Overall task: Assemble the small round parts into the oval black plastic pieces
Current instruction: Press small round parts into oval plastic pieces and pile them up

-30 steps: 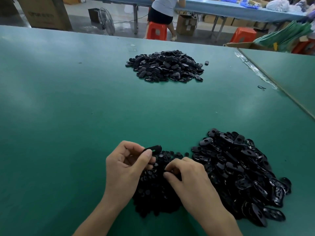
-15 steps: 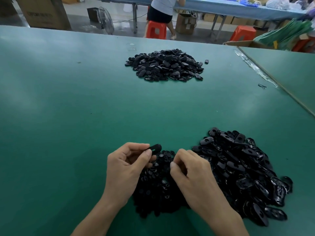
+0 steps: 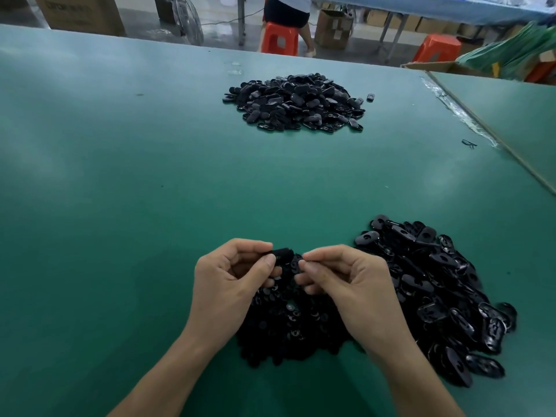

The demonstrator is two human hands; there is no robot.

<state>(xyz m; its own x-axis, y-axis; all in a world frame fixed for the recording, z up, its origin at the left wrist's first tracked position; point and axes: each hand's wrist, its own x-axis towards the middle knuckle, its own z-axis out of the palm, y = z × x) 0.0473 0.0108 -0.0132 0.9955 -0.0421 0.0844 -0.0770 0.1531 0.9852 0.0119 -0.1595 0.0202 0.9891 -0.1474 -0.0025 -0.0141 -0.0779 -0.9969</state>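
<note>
Black oval piece point(image 3: 282, 254): smooth plastic, pinched in left hand point(image 3: 231, 284) fingers.
Right hand point(image 3: 346, 284): fingertips pinched narrow beside it, contents unclear.

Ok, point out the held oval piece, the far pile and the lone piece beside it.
oval piece point(image 3: 283, 255): head view, top edge.
far pile point(image 3: 296, 102): head view, heap middle.
lone piece point(image 3: 370, 97): head view, its centre.

left hand point(image 3: 228, 278) pinches oval piece point(image 3: 284, 254); right hand point(image 3: 346, 281) just beside it
</note>
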